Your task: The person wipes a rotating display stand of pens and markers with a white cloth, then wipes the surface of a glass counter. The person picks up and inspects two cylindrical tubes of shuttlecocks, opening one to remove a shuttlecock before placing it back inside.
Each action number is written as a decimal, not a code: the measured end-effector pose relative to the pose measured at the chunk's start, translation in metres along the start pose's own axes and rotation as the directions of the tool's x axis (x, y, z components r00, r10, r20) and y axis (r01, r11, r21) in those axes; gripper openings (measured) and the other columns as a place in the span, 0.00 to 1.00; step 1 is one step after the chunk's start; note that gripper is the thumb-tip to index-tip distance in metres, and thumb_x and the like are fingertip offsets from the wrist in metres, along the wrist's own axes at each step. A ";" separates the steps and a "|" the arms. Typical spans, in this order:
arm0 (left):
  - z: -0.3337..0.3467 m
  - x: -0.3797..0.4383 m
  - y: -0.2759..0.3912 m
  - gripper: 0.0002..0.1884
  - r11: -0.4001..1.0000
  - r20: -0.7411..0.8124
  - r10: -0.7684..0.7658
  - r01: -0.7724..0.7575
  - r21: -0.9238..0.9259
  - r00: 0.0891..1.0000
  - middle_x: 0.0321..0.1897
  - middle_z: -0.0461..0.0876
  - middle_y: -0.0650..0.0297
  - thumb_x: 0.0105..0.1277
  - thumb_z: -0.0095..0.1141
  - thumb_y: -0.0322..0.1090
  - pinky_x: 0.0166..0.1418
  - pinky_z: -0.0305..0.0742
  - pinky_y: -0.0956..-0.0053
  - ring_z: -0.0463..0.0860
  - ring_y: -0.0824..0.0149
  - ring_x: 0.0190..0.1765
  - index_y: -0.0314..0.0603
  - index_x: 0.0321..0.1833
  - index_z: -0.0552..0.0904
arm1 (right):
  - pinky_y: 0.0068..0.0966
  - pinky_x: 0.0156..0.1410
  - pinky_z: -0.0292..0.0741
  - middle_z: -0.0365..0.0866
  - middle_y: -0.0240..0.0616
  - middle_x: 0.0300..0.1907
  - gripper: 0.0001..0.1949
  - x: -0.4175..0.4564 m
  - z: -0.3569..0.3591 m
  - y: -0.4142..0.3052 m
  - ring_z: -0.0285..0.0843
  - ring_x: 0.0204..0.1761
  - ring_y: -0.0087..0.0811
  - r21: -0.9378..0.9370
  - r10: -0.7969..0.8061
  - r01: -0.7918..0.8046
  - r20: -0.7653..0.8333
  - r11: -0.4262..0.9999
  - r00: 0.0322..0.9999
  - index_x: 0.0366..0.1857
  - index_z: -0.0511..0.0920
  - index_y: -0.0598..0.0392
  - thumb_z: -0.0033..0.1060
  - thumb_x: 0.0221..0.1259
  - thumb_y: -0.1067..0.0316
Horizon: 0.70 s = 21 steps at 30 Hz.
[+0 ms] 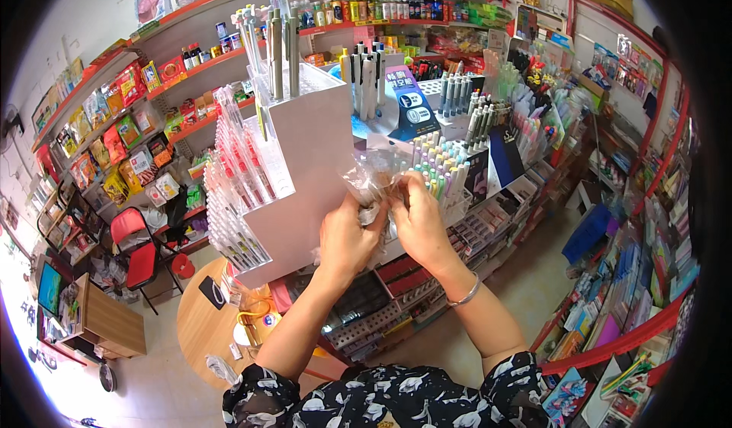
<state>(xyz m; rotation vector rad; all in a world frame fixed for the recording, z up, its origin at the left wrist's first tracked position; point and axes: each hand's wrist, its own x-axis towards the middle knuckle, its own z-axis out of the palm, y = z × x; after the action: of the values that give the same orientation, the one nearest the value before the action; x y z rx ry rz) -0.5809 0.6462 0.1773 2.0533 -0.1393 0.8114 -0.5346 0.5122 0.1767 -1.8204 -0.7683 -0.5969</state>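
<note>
My left hand (350,235) and my right hand (422,222) meet in front of me, both gripping a crumpled clear plastic bag (372,177). Its open-looking end flares upward above my fingers; what it may contain cannot be told. Just left of my hands stands a white stepped pen display (314,142), with pens in its tiers. Pastel-coloured markers (440,162) stand in a clear holder close behind my right hand. A metal bangle (466,291) circles my right wrist.
Pen racks run on to the right, above drawers of small goods. At lower left are a round wooden table (197,313) bearing a phone (212,292), and a red folding chair (141,262). Snack shelves line the left wall. A blue bin (586,233) lies right of the aisle.
</note>
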 end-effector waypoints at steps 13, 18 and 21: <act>0.009 0.000 -0.019 0.18 0.996 0.155 -0.075 0.066 0.064 0.985 0.32 0.87 0.46 0.66 0.64 0.42 0.42 0.79 0.60 0.88 0.53 0.35 0.29 0.42 0.85 | 0.42 0.59 0.76 0.80 0.60 0.50 0.14 -0.019 0.001 0.018 0.81 0.54 0.58 -0.037 0.076 -0.073 0.093 0.997 0.993 0.56 0.69 0.68 0.53 0.68 0.79; 0.011 0.014 -0.017 0.23 0.975 0.312 -0.209 0.174 0.137 0.927 0.17 0.81 0.53 0.69 0.60 0.49 0.32 0.76 0.61 0.83 0.59 0.22 0.28 0.32 0.84 | 0.45 0.66 0.72 0.74 0.67 0.59 0.21 -0.022 -0.010 0.008 0.73 0.61 0.66 -0.148 -0.050 0.077 0.177 0.986 0.983 0.63 0.67 0.73 0.52 0.67 0.79; -0.001 0.014 0.005 0.22 0.954 0.389 -0.300 0.281 0.108 0.871 0.21 0.83 0.52 0.68 0.63 0.48 0.34 0.77 0.61 0.84 0.59 0.24 0.28 0.37 0.83 | 0.44 0.71 0.70 0.71 0.68 0.64 0.22 -0.028 -0.014 0.010 0.70 0.66 0.64 -0.188 -0.082 0.116 0.183 0.975 0.980 0.64 0.66 0.74 0.51 0.67 0.79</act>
<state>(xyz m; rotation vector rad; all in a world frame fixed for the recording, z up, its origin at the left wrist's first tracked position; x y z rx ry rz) -0.5721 0.6474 0.1897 2.1964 -0.0338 0.2007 -0.5464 0.4903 0.1554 -2.0468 -0.9502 -0.6016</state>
